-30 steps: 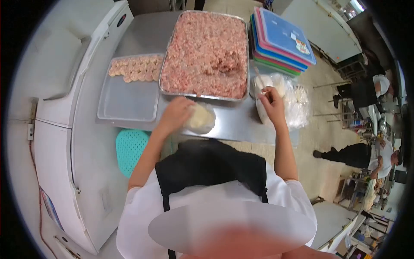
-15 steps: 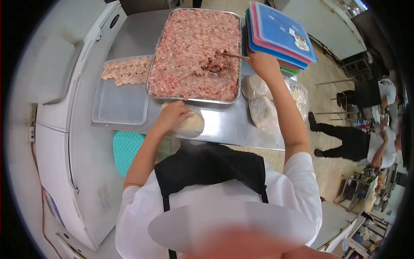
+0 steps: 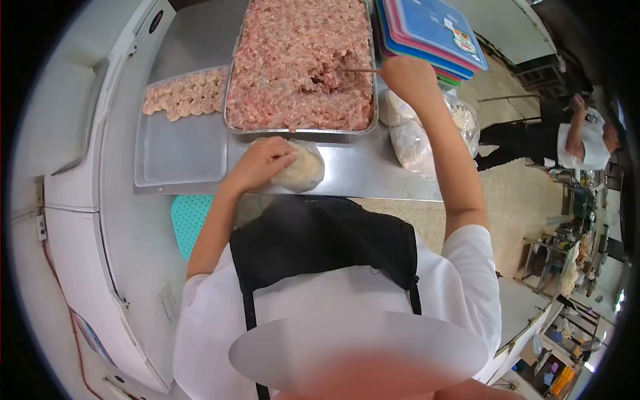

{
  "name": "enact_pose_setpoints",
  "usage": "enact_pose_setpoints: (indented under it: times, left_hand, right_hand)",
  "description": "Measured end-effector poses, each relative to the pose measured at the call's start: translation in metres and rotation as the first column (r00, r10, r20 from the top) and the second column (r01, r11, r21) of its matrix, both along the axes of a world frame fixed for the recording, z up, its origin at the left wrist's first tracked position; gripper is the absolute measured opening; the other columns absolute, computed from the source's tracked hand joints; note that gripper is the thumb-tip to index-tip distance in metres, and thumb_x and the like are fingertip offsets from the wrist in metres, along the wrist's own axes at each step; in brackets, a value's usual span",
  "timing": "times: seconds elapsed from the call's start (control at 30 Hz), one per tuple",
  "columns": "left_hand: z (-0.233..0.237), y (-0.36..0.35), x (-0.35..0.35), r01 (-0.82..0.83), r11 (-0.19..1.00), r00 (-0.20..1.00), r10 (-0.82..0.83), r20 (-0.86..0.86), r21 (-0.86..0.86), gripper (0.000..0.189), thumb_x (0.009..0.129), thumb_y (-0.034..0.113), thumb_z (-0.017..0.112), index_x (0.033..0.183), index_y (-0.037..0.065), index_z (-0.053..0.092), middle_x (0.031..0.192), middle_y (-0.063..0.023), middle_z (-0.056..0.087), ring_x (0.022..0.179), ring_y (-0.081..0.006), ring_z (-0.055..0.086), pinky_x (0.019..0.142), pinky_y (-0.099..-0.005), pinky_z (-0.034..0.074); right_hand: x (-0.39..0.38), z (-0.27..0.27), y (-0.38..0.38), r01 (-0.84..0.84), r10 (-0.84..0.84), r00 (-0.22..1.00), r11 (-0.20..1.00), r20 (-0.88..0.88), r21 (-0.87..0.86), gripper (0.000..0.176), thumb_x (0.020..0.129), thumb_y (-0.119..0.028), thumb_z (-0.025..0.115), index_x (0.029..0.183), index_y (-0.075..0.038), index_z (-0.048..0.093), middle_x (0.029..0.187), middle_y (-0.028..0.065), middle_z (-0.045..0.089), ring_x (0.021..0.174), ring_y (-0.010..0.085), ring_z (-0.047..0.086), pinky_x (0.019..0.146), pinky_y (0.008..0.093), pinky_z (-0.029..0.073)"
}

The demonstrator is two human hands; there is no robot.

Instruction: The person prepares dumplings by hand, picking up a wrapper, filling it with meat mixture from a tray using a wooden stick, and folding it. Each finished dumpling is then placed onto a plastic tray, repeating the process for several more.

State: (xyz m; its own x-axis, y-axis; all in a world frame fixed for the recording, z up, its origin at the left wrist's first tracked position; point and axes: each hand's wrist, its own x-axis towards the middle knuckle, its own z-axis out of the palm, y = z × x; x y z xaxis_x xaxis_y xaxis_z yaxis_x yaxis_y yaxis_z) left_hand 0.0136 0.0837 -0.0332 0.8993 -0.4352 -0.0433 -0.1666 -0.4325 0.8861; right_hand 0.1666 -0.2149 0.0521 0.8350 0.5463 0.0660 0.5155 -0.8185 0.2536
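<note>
Right hand closed round a thin stick: light, stiff by the look, best held at its outer end. Long axis crosswise, tip pointing left over the dug-out ground meat. Left hand curled on bagged pale dough, just beside the metal tray; probably soft, easily torn, roundish. Whether it grips, can't tell.

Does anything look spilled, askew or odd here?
A small clump of meat pokes over the near rim of the metal tray, a little untidy. Otherwise nothing stands out; no spill shows on the table.
</note>
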Motion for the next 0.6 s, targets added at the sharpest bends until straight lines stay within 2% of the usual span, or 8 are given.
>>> enact_pose_setpoints:
  times: [0.1,0.2,0.27,0.3,0.4,0.43,0.5,0.6]
  left_hand:
    - [-0.008,0.005,-0.001,-0.053,0.982,0.998,0.046,-0.042,-0.182,0.022,0.088,0.019,0.064,0.093,-0.002,0.065,0.086,-0.0085,0.062,0.08,-0.0216,0.059,0.075,-0.0296,0.047]
    - [-0.01,0.007,-0.002,-0.117,0.97,0.988,0.134,0.072,-0.211,0.023,0.091,0.022,0.06,0.095,0.0,0.066,0.089,-0.0056,0.063,0.082,-0.0176,0.059,0.076,-0.0277,0.046]
    - [-0.007,0.008,-0.003,-0.188,0.946,0.982,0.174,-0.074,-0.264,0.019,0.092,0.017,0.059,0.099,0.0,0.065,0.093,-0.0042,0.062,0.087,-0.0143,0.057,0.079,-0.0264,0.045]
    - [-0.005,0.01,-0.004,-0.225,0.932,0.971,0.189,-0.146,-0.285,0.018,0.092,0.014,0.059,0.1,0.0,0.064,0.095,-0.0035,0.062,0.09,-0.0127,0.057,0.08,-0.0258,0.045]
    - [-0.015,0.017,0.002,-0.498,0.62,0.822,0.115,-0.557,-0.606,0.02,0.09,0.009,0.06,0.107,0.0,0.061,0.099,-0.0035,0.063,0.094,-0.0131,0.06,0.083,-0.0284,0.047]
    - [-0.014,0.017,0.002,-0.558,0.477,0.79,0.053,-0.611,-0.679,0.022,0.09,0.009,0.059,0.109,0.0,0.06,0.1,-0.0044,0.064,0.095,-0.0135,0.06,0.085,-0.0294,0.048]
    - [-0.01,0.014,0.002,-0.663,0.162,0.725,-0.104,-0.681,-0.731,0.025,0.09,0.009,0.059,0.113,-0.001,0.058,0.104,-0.0062,0.065,0.098,-0.0142,0.062,0.088,-0.0314,0.049]
    - [-0.03,0.014,0.006,-0.564,0.352,0.813,0.079,-0.577,-0.747,0.028,0.094,0.017,0.057,0.116,0.0,0.059,0.104,-0.006,0.067,0.102,-0.0147,0.061,0.09,-0.0308,0.049]
  right_hand:
    - [0.012,-0.056,0.02,0.097,-0.087,0.991,0.991,-0.101,0.095,0.015,0.077,-0.013,0.056,0.069,-0.008,0.068,0.076,0.0165,0.067,0.072,0.0327,0.068,0.058,0.044,0.053]
    - [-0.032,-0.081,0.042,-0.08,0.092,0.994,0.981,-0.062,0.179,0.016,0.078,-0.015,0.055,0.072,-0.007,0.066,0.075,0.0164,0.067,0.072,0.0333,0.067,0.059,0.0445,0.053]
    - [-0.045,-0.077,0.043,-0.135,0.144,0.989,0.97,-0.033,0.201,0.016,0.079,-0.016,0.054,0.073,-0.007,0.065,0.075,0.0161,0.067,0.072,0.0336,0.067,0.06,0.0448,0.052]
    - [-0.046,-0.074,0.039,-0.087,0.106,0.991,0.973,-0.076,0.215,0.018,0.082,-0.018,0.053,0.074,-0.007,0.065,0.072,0.0142,0.066,0.07,0.0336,0.066,0.06,0.0454,0.052]
    - [-0.047,-0.028,0.034,0.015,0.006,0.989,0.99,-0.145,0.14,0.017,0.082,-0.019,0.054,0.077,-0.008,0.066,0.073,0.0132,0.066,0.071,0.0332,0.066,0.061,0.0463,0.051]
    - [-0.041,-0.019,0.033,0.078,-0.055,0.986,0.986,-0.156,0.146,0.029,0.092,-0.033,0.05,0.083,-0.01,0.065,0.08,0.0139,0.067,0.076,0.0352,0.064,0.065,0.049,0.049]
    - [-0.022,-0.02,0.03,0.009,-0.002,1.0,0.976,-0.029,0.218,0.03,0.092,-0.033,0.05,0.082,-0.009,0.065,0.081,0.0142,0.067,0.076,0.0351,0.064,0.065,0.0492,0.049]
    - [0.008,-0.041,0.04,-0.058,0.048,0.998,0.971,0.05,0.232,0.027,0.091,-0.032,0.052,0.082,-0.01,0.065,0.078,0.0135,0.067,0.073,0.0335,0.066,0.062,0.0476,0.051]
